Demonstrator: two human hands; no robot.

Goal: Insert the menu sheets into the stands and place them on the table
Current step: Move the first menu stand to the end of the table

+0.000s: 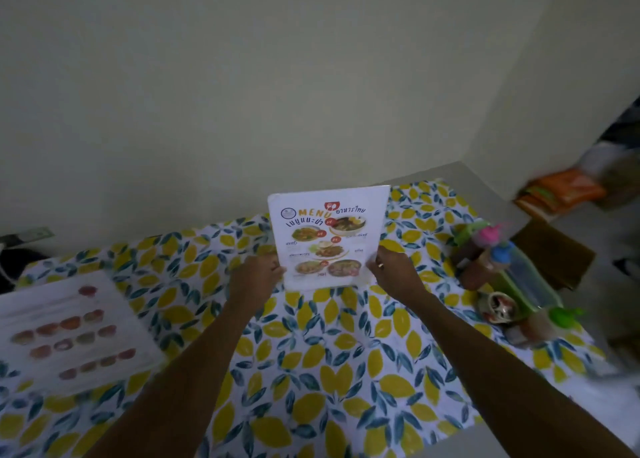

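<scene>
Holding stand [329,238] upright at table's [332,353] far middle | left hand [258,277], right hand [393,267] gripping lower side edges | likely light, stiff, slick, tippy; best held low by both edges

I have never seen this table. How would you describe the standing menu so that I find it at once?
Start from the table with the lemon-print cloth. At its far middle, near the wall, the menu stand is upright between the left hand and the right hand, which grip its lower edges. Unlike the menu sheet lying flat at the left, it stands and shows "MENU" in orange.
</scene>
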